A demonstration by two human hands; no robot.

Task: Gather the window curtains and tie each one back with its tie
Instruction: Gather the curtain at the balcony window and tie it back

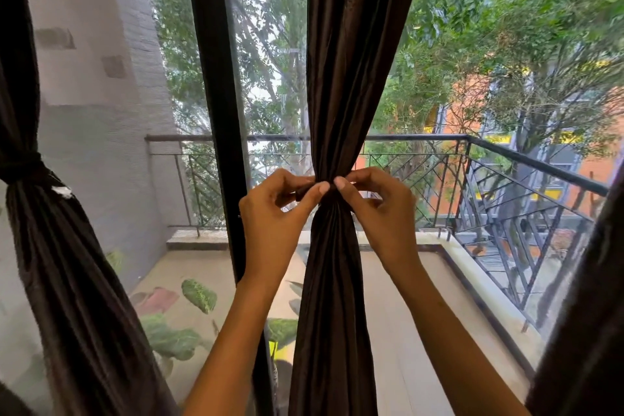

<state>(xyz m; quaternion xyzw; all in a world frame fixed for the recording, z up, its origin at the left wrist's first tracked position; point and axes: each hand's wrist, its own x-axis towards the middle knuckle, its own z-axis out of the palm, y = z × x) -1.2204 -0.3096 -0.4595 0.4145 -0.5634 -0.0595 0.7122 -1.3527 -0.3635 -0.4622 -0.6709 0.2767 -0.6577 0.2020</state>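
Note:
A dark brown middle curtain (pixel 341 78) hangs in front of the window, gathered into a narrow waist. A matching brown tie (pixel 331 192) wraps that waist. My left hand (pixel 273 213) pinches the tie's left end and my right hand (pixel 381 209) pinches the right end, thumbs nearly meeting at the front. At the far left a second dark curtain (pixel 50 246) is cinched by its own tie (pixel 23 165). A third dark curtain (pixel 587 314) hangs ungathered at the right edge.
A black window frame post (pixel 219 111) stands just left of the middle curtain. Through the glass I see a balcony floor, a metal railing (pixel 506 159), a grey wall and trees.

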